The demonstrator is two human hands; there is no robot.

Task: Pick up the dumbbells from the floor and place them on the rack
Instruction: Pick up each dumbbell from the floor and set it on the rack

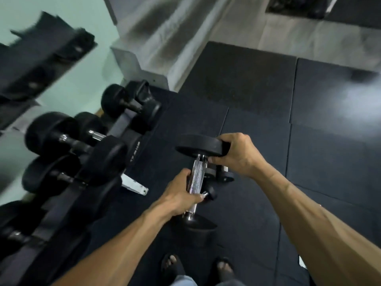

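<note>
Dumbbell with black round rubber heads and a knurled chrome handle was held up off the dark rubber floor mats, gripped by both bare hands. The left hand was closed around the lower part of the chrome handle, with one black head just below that grip, near the person's sandalled feet. The right hand clasped the rim of the upper black head, its fingers curled under the edge. Just beyond the left hand's grip, smaller dark dumbbells lay on the mats, partly hidden. Well to the left of both hands stood the black metal rack, holding several black dumbbells, blurred.
</note>
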